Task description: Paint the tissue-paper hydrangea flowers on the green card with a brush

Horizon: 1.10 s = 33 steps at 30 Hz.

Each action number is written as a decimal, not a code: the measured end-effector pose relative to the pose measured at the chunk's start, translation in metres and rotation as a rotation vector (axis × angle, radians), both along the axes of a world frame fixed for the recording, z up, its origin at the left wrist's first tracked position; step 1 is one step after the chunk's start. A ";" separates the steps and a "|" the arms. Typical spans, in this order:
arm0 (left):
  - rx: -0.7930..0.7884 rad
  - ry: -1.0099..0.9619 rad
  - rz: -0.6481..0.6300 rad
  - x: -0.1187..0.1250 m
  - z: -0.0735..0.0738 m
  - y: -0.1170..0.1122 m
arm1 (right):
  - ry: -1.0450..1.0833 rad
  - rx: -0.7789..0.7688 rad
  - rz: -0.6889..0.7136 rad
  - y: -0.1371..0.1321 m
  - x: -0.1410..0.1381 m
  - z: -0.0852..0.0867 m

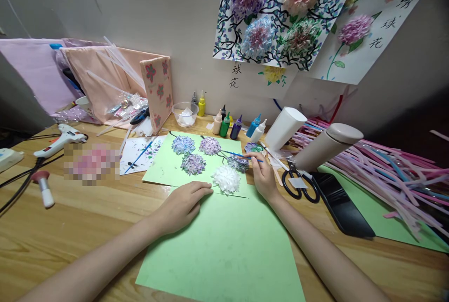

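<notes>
My right hand (264,176) pinches a thin blue paintbrush (235,154), its tip pointing left over the green paper. Lying flat on the paper's near edge, my left hand (187,204) has its fingers stretched out, with fingertips beside a white paper flower (226,179). Around it on the upper green sheet (162,168) are a blue flower (183,144), a pink-lilac flower (210,146), a purple flower (193,164) and a dark grey-violet flower (238,162), partly behind the brush. A second green sheet (217,250) extends toward me.
Several paint bottles (225,125) and a clear bowl (184,114) stand behind the sheets. Right are scissors (300,185), a black phone (342,204), a white cylinder (286,128) and a tumbler (328,147). Left lie a glue gun (60,140) and a paint-marked sheet (131,150).
</notes>
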<state>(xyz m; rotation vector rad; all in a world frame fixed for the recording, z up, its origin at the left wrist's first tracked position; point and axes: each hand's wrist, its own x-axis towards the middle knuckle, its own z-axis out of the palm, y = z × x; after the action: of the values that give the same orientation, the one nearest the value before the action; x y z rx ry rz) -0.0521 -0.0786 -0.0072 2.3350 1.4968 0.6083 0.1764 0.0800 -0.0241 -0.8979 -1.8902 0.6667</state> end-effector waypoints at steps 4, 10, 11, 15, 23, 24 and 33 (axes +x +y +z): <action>-0.003 0.005 0.000 0.001 0.002 0.000 | 0.034 0.031 -0.044 0.000 0.001 -0.001; 0.001 -0.012 0.003 0.001 0.001 0.001 | -0.022 0.045 0.005 0.001 0.001 -0.002; 0.003 -0.012 0.004 0.001 0.001 0.001 | -0.021 0.053 0.003 0.001 0.001 -0.002; 0.007 -0.014 0.004 0.000 -0.001 0.000 | 0.065 0.117 -0.059 -0.002 0.002 -0.001; -0.006 0.016 -0.001 -0.001 -0.001 0.001 | 0.142 0.266 -0.392 0.009 0.011 -0.001; -0.007 0.020 -0.002 -0.001 -0.002 0.001 | 0.135 0.281 -0.438 0.012 0.014 -0.001; -0.010 0.053 0.005 -0.002 -0.004 0.001 | 0.093 0.267 -0.570 0.032 0.025 -0.005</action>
<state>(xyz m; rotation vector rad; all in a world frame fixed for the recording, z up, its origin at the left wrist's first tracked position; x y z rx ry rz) -0.0537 -0.0772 -0.0113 2.3584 1.5252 0.5430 0.2018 0.1118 -0.0296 -1.1371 -1.4904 0.1050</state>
